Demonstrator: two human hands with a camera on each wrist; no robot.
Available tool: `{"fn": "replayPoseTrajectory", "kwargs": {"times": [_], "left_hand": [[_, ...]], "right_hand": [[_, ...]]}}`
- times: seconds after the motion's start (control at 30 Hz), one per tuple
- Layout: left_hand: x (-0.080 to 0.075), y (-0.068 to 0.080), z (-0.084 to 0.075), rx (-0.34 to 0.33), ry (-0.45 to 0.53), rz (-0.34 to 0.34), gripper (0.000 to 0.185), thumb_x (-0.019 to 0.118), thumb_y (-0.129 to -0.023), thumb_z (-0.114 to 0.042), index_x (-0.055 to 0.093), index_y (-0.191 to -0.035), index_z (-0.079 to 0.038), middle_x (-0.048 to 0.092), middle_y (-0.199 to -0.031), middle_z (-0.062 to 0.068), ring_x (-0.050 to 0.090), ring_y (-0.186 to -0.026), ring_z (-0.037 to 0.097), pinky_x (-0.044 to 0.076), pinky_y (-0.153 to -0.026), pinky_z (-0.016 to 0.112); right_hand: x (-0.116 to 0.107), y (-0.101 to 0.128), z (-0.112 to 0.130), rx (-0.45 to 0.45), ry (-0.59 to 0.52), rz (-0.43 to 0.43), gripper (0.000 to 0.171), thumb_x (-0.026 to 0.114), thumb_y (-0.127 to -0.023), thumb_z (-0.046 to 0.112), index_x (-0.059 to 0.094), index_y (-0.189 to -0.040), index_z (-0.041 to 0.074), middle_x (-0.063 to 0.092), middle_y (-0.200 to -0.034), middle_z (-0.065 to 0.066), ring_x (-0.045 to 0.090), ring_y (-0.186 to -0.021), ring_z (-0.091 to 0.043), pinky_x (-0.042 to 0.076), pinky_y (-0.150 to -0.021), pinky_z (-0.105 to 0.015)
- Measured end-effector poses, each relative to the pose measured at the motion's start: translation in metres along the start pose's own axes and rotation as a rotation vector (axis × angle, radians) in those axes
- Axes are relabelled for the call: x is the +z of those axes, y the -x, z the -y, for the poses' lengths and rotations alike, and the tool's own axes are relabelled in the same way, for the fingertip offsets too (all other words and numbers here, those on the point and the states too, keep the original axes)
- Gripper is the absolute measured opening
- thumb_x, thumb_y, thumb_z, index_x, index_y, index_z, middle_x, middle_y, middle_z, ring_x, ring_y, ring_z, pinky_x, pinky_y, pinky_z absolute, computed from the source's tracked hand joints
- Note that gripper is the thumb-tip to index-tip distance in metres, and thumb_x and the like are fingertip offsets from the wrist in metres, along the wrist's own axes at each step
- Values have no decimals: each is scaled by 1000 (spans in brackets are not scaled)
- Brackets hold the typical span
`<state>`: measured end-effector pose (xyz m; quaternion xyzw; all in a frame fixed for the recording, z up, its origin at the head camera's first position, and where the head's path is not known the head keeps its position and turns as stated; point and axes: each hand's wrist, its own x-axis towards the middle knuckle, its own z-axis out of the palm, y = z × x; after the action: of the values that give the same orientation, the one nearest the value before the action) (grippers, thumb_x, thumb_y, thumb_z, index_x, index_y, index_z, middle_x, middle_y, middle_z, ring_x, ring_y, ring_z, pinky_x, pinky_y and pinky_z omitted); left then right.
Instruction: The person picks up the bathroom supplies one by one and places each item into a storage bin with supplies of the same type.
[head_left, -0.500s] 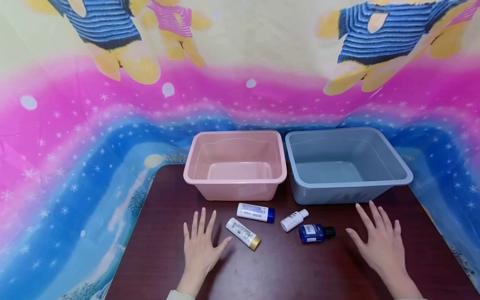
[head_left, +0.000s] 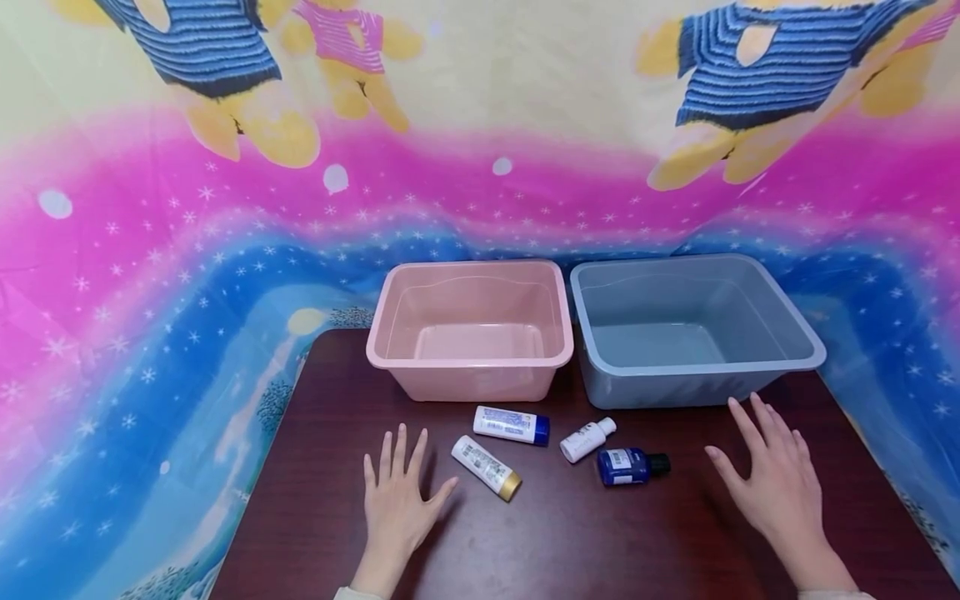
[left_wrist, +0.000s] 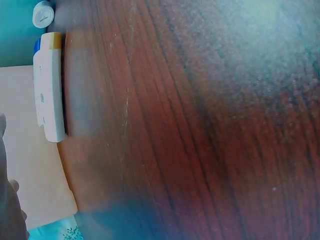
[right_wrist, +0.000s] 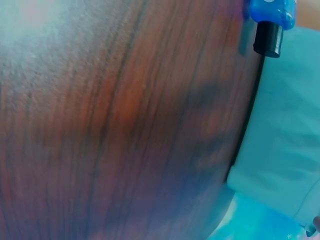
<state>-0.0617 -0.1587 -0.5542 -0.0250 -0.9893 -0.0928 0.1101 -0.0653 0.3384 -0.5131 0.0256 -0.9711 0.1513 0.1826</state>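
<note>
Resting flat with fingers spread, both hands hold nothing — a careless sweep could roll the gold-capped tube off the table.

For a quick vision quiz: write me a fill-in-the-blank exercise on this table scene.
1. The pink bin stands to the ____ of the grey bin.
2. The number of bottles lying on the table is ____.
3. The blue bottle has a ____ cap.
4. The left hand lies beside the bottle with the ____ cap.

Missing words: left; four; black; gold
</note>
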Motion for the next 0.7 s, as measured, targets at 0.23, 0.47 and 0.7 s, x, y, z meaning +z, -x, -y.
{"fn": "replayPoseTrajectory", "kwargs": {"times": [0.23,0.47,0.7], "left_hand": [[2,1,2,3,26,-29,91,61,-80,-71,39,-153,-22,26,-161,12,16,-149,31,9,-115,61],[5,4,2,0,10,-4,90,64,-80,-70,40,-152,-21,30,-159,13,19,-148,33,14,-114,62],[5,5,3,2,12,-2,90,65,-80,-68,39,-153,-21,30,-159,13,17,-148,32,15,-113,62]], "right_hand": [[-4,-4,-2,14,-20,-32,79,64,-95,41,23,-159,21,17,-163,-14,13,-149,-33,1,-120,-49],[-10,-8,-7,45,-47,-42,76,62,-97,40,23,-159,21,17,-163,-14,16,-148,-38,3,-120,-49],[-18,-11,-11,68,-120,-135,67,60,-99,37,30,-157,23,23,-163,-5,23,-146,-35,14,-118,-52]]}}
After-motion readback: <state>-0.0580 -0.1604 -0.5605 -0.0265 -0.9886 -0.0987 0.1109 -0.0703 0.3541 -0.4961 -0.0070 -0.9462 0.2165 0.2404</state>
